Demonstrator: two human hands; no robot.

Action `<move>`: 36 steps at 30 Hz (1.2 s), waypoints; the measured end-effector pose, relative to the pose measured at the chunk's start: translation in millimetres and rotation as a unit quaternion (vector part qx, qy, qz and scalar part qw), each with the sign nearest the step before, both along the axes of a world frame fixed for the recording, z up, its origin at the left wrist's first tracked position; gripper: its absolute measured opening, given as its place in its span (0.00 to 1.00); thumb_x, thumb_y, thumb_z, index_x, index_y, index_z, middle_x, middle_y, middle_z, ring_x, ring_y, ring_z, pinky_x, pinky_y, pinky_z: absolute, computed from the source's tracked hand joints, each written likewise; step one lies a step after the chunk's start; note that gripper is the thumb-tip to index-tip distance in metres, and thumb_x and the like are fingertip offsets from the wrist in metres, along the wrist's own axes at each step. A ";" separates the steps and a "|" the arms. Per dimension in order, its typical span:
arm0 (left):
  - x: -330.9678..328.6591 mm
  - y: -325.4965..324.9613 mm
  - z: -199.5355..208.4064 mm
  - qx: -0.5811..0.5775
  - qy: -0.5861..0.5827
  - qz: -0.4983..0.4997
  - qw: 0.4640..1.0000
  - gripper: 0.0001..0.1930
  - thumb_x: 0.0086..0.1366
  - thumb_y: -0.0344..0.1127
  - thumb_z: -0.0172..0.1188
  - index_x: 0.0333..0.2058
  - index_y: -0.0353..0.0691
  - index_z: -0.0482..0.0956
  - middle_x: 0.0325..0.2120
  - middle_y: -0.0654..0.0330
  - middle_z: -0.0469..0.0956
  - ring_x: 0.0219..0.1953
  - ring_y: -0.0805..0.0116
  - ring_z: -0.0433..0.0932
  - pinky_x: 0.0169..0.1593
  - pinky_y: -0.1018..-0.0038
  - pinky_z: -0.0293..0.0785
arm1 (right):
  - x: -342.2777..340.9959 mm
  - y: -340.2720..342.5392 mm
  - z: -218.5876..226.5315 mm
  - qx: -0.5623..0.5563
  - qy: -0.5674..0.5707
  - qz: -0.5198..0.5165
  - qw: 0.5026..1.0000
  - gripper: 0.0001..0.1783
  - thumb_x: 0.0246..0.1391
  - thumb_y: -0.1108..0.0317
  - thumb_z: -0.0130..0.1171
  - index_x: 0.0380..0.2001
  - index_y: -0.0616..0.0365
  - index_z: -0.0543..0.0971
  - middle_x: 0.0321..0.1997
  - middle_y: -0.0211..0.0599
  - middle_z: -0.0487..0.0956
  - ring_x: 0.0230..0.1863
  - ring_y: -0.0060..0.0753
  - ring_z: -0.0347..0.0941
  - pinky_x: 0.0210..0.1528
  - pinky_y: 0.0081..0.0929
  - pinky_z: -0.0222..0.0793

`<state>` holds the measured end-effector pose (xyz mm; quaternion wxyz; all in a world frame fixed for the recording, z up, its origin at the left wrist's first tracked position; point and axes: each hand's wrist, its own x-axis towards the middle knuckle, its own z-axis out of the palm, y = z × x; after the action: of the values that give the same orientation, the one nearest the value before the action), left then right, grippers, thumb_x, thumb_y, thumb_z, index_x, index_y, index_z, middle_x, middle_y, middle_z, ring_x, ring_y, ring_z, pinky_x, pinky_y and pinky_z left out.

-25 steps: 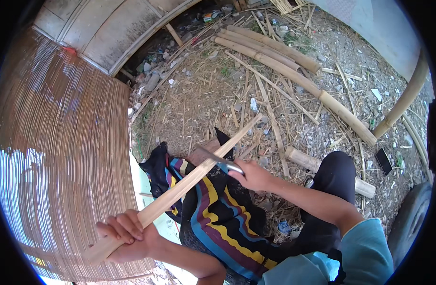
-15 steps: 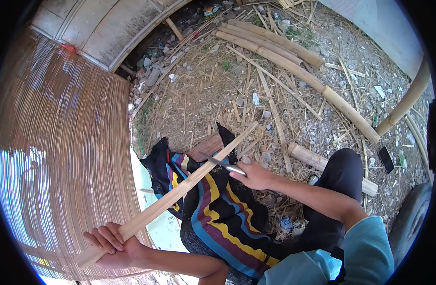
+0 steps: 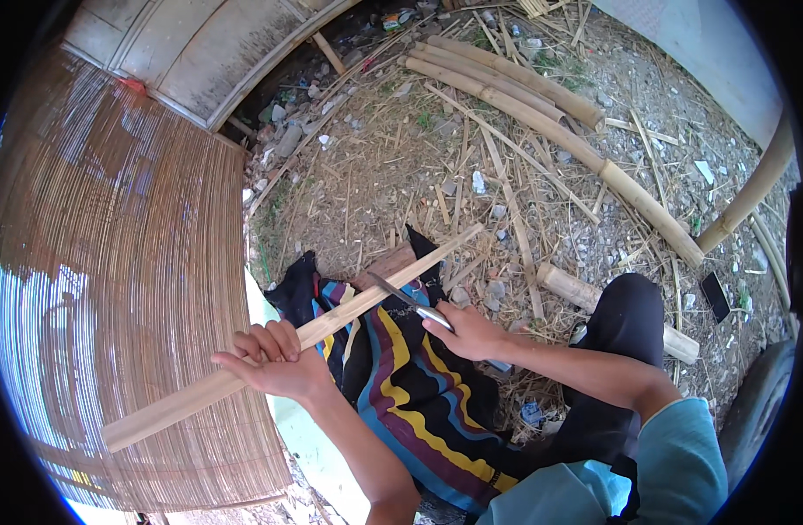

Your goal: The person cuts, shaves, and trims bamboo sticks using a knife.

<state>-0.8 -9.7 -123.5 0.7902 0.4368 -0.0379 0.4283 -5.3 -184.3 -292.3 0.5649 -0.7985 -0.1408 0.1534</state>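
My left hand point(image 3: 277, 354) has its fingers curled round a long, pale bamboo strip point(image 3: 358, 308) near its middle, thumb pointing left along it. The strip slants from lower left to upper right, over a striped cloth point(image 3: 393, 385) on my lap. In my right hand point(image 3: 468, 331) is a knife point(image 3: 432, 317); its dark blade lies across the strip, seemingly touching it. A reddish-brown block of wood point(image 3: 391, 264) shows beneath the strip, at the cloth's far end.
A hanging slatted blind point(image 3: 157, 289) stands to the left. Long bamboo poles point(image 3: 515, 96) lie at far right, with a shorter bamboo piece point(image 3: 568, 289) by my knee. A phone point(image 3: 715, 296) and a tire point(image 3: 756, 411) are at right. Split slivers and stones litter the ground.
My left hand has shifted up and right along the strip, so more of the strip sticks out at lower left. The knife stays at nearly the same spot in my right hand.
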 end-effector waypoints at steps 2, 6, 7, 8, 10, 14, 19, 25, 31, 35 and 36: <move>-15.7 -4.9 19.4 0.005 -0.015 0.010 1.000 0.27 0.65 0.58 0.45 0.13 0.52 0.49 0.06 0.71 0.45 0.07 0.81 0.42 0.12 0.82 0.39 | -10.0 -2.3 13.7 0.013 -0.030 0.011 0.999 0.25 0.60 0.48 0.41 0.37 0.64 0.68 0.17 0.53 0.73 0.22 0.57 0.73 0.27 0.47 0.67; -47.4 -11.9 53.4 0.006 -0.015 0.040 0.999 0.27 0.65 0.57 0.46 0.13 0.52 0.49 0.06 0.72 0.44 0.07 0.82 0.41 0.11 0.83 0.38 | -32.2 -3.3 42.0 0.060 -0.063 0.067 0.994 0.20 0.60 0.53 0.45 0.34 0.63 0.67 0.13 0.49 0.70 0.17 0.54 0.71 0.21 0.43 0.66; -46.4 -14.0 52.5 0.007 -0.012 0.038 0.999 0.27 0.65 0.57 0.46 0.13 0.52 0.49 0.06 0.72 0.44 0.07 0.82 0.41 0.11 0.83 0.38 | -36.5 -3.3 42.2 0.068 -0.064 0.090 0.992 0.19 0.60 0.54 0.45 0.34 0.62 0.67 0.13 0.48 0.69 0.17 0.53 0.71 0.21 0.43 0.66; -43.9 -16.7 51.1 0.005 0.003 0.057 0.998 0.27 0.65 0.57 0.46 0.13 0.52 0.49 0.06 0.72 0.45 0.07 0.83 0.40 0.11 0.83 0.38 | -39.6 -2.3 42.4 0.070 -0.076 0.085 0.991 0.17 0.60 0.56 0.45 0.33 0.63 0.66 0.13 0.48 0.69 0.16 0.53 0.70 0.20 0.43 0.65; -34.0 -16.5 42.7 0.003 0.011 0.019 1.000 0.27 0.65 0.57 0.46 0.13 0.52 0.49 0.06 0.72 0.44 0.07 0.83 0.40 0.10 0.84 0.39 | -39.6 1.4 36.5 0.087 -0.058 0.057 0.993 0.17 0.60 0.56 0.45 0.33 0.63 0.66 0.12 0.48 0.69 0.16 0.54 0.70 0.20 0.43 0.65; -25.9 -13.1 29.4 0.016 0.037 0.083 0.996 0.28 0.65 0.58 0.45 0.13 0.52 0.47 0.06 0.72 0.43 0.08 0.83 0.39 0.11 0.82 0.36 | -55.4 12.6 52.9 0.124 -0.025 0.057 0.990 0.17 0.60 0.56 0.45 0.34 0.63 0.67 0.13 0.50 0.70 0.18 0.57 0.71 0.22 0.45 0.65; -22.8 -8.0 29.1 0.036 0.062 0.093 0.993 0.28 0.65 0.59 0.45 0.14 0.52 0.45 0.06 0.71 0.43 0.08 0.82 0.39 0.12 0.81 0.34 | -35.8 33.2 19.9 0.054 -0.101 -0.040 0.993 0.18 0.59 0.56 0.47 0.33 0.64 0.68 0.14 0.52 0.71 0.21 0.60 0.71 0.24 0.45 0.67; -20.2 14.3 19.6 0.003 0.098 0.118 0.988 0.28 0.65 0.58 0.44 0.14 0.52 0.45 0.07 0.72 0.42 0.09 0.82 0.39 0.12 0.82 0.35 | -18.0 38.4 -22.6 0.017 -0.002 -0.052 0.998 0.26 0.60 0.49 0.43 0.36 0.68 0.70 0.22 0.63 0.74 0.28 0.64 0.73 0.32 0.50 0.70; -29.7 16.1 16.7 0.031 0.055 0.013 0.998 0.29 0.65 0.59 0.44 0.12 0.52 0.46 0.06 0.72 0.43 0.08 0.82 0.39 0.12 0.83 0.37 | -29.3 36.5 41.3 0.008 -0.010 0.015 1.000 0.26 0.60 0.49 0.43 0.35 0.68 0.69 0.20 0.61 0.74 0.26 0.62 0.74 0.30 0.49 0.70; -32.1 -2.4 23.2 0.040 0.051 -0.020 0.998 0.29 0.65 0.59 0.44 0.12 0.52 0.46 0.05 0.72 0.44 0.08 0.82 0.39 0.12 0.83 0.37 | -29.2 27.6 -19.9 0.050 0.012 -0.100 0.994 0.24 0.59 0.50 0.45 0.35 0.66 0.70 0.17 0.57 0.73 0.24 0.60 0.73 0.28 0.47 0.70; -30.7 2.0 20.8 0.033 0.055 -0.013 0.998 0.29 0.65 0.59 0.44 0.12 0.52 0.46 0.05 0.71 0.44 0.08 0.82 0.39 0.12 0.82 0.36 | -24.3 18.4 -39.8 -0.026 -0.033 -0.074 0.996 0.23 0.59 0.51 0.45 0.35 0.65 0.70 0.18 0.56 0.74 0.23 0.60 0.74 0.27 0.46 0.70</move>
<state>-31.4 -7.7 -102.7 0.7817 0.4852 -0.0139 0.3917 -29.5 -165.9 -332.1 0.5490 -0.8256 -0.0959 0.0883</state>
